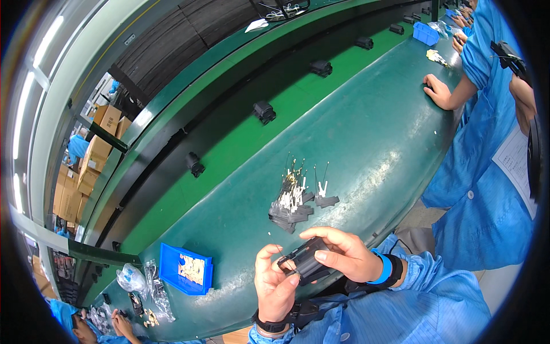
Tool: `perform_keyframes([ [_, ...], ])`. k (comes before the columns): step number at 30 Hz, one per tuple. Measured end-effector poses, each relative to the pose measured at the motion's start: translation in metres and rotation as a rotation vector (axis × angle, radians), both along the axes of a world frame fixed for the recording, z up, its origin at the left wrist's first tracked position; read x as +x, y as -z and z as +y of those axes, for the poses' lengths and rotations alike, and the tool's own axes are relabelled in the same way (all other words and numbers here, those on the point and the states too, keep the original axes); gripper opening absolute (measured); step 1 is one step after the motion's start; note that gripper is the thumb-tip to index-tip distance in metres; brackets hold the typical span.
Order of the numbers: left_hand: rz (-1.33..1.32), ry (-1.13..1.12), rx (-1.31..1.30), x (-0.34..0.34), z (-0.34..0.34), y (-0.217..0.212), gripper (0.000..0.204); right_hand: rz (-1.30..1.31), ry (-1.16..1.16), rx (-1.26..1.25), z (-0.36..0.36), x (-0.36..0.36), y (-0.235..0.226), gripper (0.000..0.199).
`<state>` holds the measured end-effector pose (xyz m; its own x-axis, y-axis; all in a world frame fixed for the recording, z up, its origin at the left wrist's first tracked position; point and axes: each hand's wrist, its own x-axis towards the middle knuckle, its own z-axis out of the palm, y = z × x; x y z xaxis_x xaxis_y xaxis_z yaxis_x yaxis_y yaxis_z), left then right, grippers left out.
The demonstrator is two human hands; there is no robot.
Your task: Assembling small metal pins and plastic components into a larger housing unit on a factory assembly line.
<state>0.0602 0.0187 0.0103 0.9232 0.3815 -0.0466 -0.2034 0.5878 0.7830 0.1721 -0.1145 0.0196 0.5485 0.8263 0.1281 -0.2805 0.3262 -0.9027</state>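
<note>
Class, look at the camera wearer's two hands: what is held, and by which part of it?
A black casing: the left hand grips its left end, the right hand its right end.

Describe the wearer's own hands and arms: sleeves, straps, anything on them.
Both hands ungloved. The left hand has a black strap at the wrist. The right hand has a bright blue band at the wrist, with a black band beside it on the forearm side. The right sleeve is loose blue cloth.
</note>
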Motion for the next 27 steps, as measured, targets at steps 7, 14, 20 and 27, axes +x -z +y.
perform_keyframes([
  [7,-0.006,0.036,-0.023,0.000,0.003,-0.003,0.059,-0.041,0.023,-0.011,0.000,0.000,0.001,0.037],
  [14,-0.001,0.041,-0.004,0.002,0.001,-0.013,0.056,-0.047,0.018,0.010,0.001,-0.002,0.001,0.037],
  [20,0.025,-0.001,0.076,0.000,-0.001,-0.011,0.057,-0.042,0.002,-0.007,-0.001,-0.001,0.001,0.038],
  [27,0.031,-0.102,0.221,-0.001,-0.007,-0.008,0.055,-0.175,0.067,-0.031,0.001,-0.002,0.002,0.036],
])
